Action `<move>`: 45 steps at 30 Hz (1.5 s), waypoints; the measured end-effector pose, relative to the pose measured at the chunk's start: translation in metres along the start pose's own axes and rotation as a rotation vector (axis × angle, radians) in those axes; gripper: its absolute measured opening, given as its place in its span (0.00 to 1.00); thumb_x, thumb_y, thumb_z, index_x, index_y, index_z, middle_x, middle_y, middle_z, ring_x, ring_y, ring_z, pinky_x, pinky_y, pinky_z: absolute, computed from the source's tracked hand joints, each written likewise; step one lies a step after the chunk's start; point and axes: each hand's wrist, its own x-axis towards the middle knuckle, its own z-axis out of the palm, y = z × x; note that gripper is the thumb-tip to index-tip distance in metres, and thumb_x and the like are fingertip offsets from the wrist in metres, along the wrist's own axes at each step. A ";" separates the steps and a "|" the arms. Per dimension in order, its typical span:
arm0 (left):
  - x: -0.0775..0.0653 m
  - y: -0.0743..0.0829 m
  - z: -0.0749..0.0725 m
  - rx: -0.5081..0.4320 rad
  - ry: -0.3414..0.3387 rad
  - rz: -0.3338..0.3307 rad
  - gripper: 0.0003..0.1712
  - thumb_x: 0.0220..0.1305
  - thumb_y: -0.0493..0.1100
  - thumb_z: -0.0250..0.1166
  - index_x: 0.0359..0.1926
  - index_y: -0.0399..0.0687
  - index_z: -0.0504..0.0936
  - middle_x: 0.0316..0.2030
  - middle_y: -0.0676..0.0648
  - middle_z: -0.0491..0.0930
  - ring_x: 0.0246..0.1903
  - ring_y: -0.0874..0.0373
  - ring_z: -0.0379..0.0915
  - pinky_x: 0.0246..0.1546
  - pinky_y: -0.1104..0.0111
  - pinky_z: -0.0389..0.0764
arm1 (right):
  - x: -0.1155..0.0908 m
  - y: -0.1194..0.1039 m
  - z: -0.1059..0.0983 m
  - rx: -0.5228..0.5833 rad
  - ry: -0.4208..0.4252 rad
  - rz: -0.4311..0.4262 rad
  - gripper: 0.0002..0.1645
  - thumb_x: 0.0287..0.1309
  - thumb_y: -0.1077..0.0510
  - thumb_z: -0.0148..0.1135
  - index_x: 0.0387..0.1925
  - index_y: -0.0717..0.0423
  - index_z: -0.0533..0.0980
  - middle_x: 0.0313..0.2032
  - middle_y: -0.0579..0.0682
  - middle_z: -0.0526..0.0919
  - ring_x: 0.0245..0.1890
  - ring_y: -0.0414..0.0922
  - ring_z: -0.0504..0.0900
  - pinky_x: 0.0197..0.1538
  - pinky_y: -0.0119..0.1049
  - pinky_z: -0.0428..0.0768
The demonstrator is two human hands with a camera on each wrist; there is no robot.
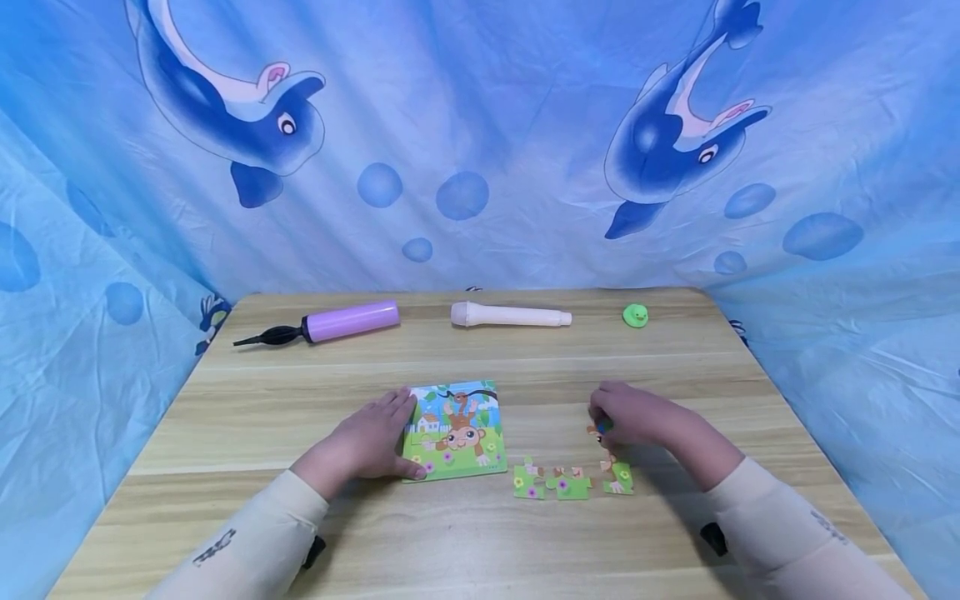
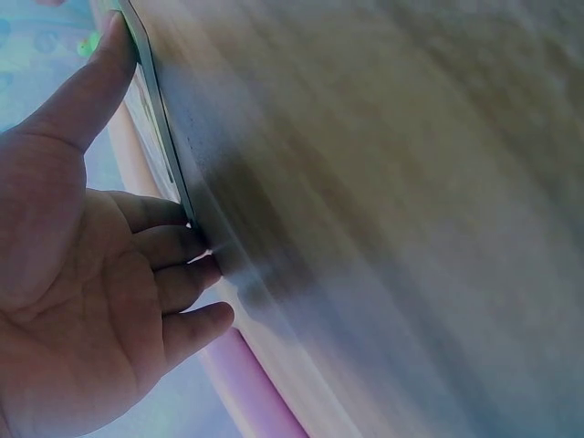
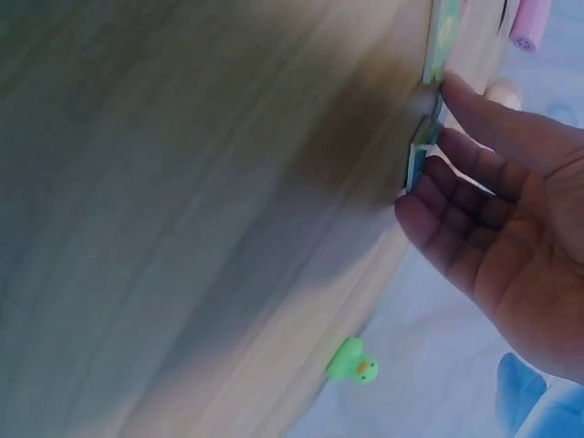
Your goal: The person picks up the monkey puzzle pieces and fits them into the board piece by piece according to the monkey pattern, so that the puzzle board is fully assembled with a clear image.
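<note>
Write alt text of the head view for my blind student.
A person's left hand touches a monkey picture while the right hand holds a puzzle piece near other pieces on a wooden table. Behind are a purple pump, a microphone and a green duck.

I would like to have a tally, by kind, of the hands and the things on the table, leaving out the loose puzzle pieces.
Hands: 2 (left hand, right hand)
Puzzle board: 1
Pump: 1
Microphone: 1
Duck: 1
Total: 6
</note>
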 end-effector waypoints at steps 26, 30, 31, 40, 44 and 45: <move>0.001 0.001 0.001 0.011 0.007 0.003 0.67 0.47 0.74 0.69 0.75 0.36 0.53 0.76 0.36 0.49 0.75 0.38 0.44 0.74 0.47 0.53 | 0.063 -0.081 0.002 -0.116 0.080 -0.156 0.17 0.52 0.48 0.68 0.41 0.50 0.77 0.36 0.41 0.73 0.35 0.39 0.71 0.38 0.32 0.76; 0.000 0.001 0.000 0.003 0.005 0.003 0.67 0.47 0.73 0.69 0.75 0.36 0.53 0.76 0.35 0.49 0.75 0.38 0.44 0.74 0.46 0.53 | 0.074 -0.101 0.002 -0.140 0.077 -0.214 0.16 0.55 0.46 0.67 0.42 0.48 0.77 0.38 0.40 0.73 0.37 0.38 0.71 0.41 0.32 0.77; 0.000 0.001 0.000 0.003 0.005 0.002 0.67 0.47 0.73 0.69 0.75 0.36 0.53 0.76 0.35 0.49 0.75 0.38 0.44 0.73 0.46 0.53 | 0.077 -0.106 0.002 -0.143 0.072 -0.222 0.16 0.55 0.46 0.66 0.42 0.48 0.77 0.38 0.40 0.73 0.37 0.38 0.71 0.41 0.32 0.77; 0.000 0.001 -0.002 0.004 -0.006 -0.005 0.67 0.48 0.73 0.69 0.75 0.36 0.53 0.76 0.35 0.49 0.75 0.39 0.44 0.74 0.47 0.53 | 0.101 -0.133 0.011 -0.217 0.064 -0.295 0.13 0.61 0.46 0.63 0.41 0.49 0.78 0.37 0.41 0.72 0.37 0.38 0.70 0.42 0.31 0.77; -0.001 0.001 -0.003 -0.001 -0.007 -0.002 0.67 0.48 0.73 0.69 0.75 0.36 0.53 0.76 0.35 0.49 0.75 0.39 0.45 0.74 0.47 0.54 | 0.104 -0.138 0.013 -0.239 0.057 -0.283 0.11 0.63 0.47 0.63 0.42 0.47 0.79 0.38 0.40 0.73 0.39 0.38 0.71 0.46 0.31 0.78; -0.001 0.001 -0.003 -0.001 -0.008 -0.002 0.67 0.48 0.73 0.69 0.75 0.36 0.53 0.76 0.35 0.49 0.75 0.39 0.45 0.74 0.47 0.54 | 0.105 -0.139 0.013 -0.246 0.056 -0.288 0.10 0.63 0.48 0.64 0.42 0.47 0.80 0.38 0.40 0.74 0.40 0.38 0.72 0.46 0.32 0.78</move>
